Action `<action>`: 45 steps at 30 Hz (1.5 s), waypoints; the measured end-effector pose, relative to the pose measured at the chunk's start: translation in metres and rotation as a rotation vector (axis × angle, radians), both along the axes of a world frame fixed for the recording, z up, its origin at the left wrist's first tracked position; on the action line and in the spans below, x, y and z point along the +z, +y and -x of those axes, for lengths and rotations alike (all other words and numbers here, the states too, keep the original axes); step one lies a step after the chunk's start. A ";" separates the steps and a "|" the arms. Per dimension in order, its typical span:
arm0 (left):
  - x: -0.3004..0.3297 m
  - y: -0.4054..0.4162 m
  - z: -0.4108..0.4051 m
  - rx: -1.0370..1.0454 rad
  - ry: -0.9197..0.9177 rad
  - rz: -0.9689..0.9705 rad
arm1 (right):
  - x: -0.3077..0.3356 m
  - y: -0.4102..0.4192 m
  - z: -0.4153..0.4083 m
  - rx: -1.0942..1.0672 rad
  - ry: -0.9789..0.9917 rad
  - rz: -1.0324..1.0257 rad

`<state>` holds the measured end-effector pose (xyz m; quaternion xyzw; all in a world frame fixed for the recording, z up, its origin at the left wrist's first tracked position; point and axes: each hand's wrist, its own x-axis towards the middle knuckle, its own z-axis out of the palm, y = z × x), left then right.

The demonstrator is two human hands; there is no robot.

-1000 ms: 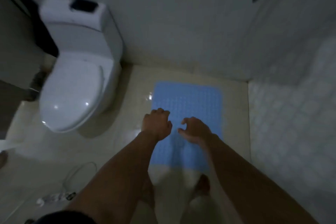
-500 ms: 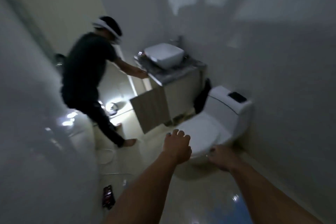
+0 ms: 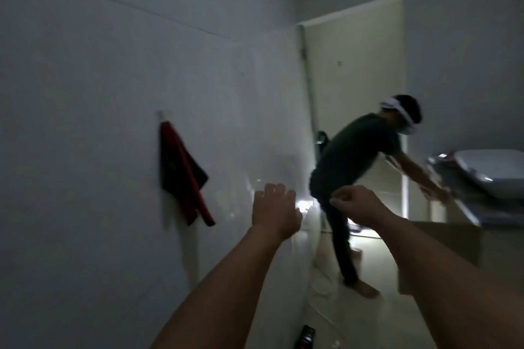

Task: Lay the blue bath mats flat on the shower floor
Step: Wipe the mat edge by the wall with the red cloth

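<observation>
In mid-air, left hand [image 3: 276,211] & right hand [image 3: 358,205] loosely curled, holding nothing

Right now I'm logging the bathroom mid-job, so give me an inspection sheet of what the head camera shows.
Surface: glossy pale tiled floor, with glare.
Job's things: nothing seen; no blue mat in view.
Clutter: small dark object on the floor at the bottom edge; too blurred to identify.
Grippers: left hand and right hand raised, loosely curled, holding nothing.
Cables: nothing seen for certain.
Surroundings: red-and-black cloth hanging on the white wall; another person in dark clothes leaning toward a white basin; pale door.
</observation>
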<state>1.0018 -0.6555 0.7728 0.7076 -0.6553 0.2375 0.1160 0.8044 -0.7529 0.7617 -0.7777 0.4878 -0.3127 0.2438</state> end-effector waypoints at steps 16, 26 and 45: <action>0.132 0.086 -0.167 0.650 -0.352 0.226 | 0.091 0.048 -0.293 0.599 -0.177 -0.127; 0.177 0.084 -0.161 0.289 0.291 0.671 | 0.144 0.038 -0.273 0.347 -0.722 0.054; 0.042 -0.057 0.168 -0.238 1.284 -0.810 | -0.013 -0.046 0.169 -0.339 -0.450 -0.106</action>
